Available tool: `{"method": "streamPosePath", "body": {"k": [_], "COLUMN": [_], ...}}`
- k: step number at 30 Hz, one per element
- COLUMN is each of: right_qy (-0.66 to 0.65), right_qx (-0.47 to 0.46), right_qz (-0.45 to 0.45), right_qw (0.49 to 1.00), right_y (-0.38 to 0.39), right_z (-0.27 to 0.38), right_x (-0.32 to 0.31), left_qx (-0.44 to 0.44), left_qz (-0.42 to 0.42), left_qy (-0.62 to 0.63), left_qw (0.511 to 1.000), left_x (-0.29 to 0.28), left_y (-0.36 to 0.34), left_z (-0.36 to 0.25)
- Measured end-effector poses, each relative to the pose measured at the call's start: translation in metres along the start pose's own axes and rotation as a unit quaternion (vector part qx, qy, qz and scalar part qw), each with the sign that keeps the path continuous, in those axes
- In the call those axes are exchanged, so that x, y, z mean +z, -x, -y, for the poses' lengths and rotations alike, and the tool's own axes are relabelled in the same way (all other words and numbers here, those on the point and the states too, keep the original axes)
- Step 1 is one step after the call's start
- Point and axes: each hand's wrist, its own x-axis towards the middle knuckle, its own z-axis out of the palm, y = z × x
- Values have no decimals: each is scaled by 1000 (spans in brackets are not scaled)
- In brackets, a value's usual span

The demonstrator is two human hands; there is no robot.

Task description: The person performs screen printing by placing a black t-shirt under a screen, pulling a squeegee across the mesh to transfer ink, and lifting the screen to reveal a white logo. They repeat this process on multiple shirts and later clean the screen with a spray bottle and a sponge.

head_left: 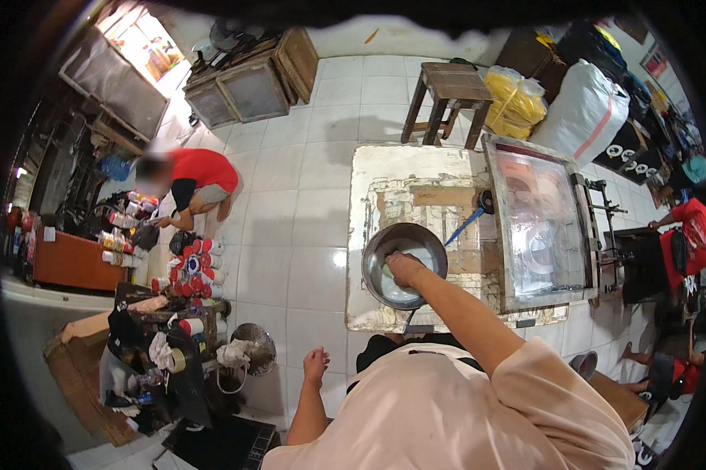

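My right hand reaches down into a round metal pot with whitish liquid in it. Its fingers are closed, and a small pale greenish patch shows beside them; whether they grip it I cannot make out. The pot stands on a worn, paint-stained white board. My left hand hangs at my left side over the tiled floor, with its fingers curled and nothing visible in them. Just right of the pot lies a blue-handled tool with a dark round end. Further right, a wooden screen-printing frame rests on the board's edge.
A wooden stool stands behind the board, beside a yellow bundle and a white sack. At left, a person in a red shirt crouches near several red-lidded containers. A metal bucket stands left of me. Other people are at far right.
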Motion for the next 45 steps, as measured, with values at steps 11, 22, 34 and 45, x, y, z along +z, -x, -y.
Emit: {"method": "streamPosePath", "body": {"k": [11,22,34,45], "right_qy": [-148,-141,-157,-121], "right_qx": [152,102,219,118], "right_qz": [18,66,42,19], "right_qw": [977,983,962,985], "right_y": [5,15,9,7], "right_z": [3,-4,2,0], "right_x": [-18,-8,-19,-6], "left_qx": [-60,-52,-20,-46], "left_qz": [58,55,38,64], "left_qy": [-50,-77,-31,-46], "left_qw": [995,994,999,996], "left_x": [11,3,-2,18], "left_y": [-13,-30,-39,-15], "left_z": [37,17,2,18]}}
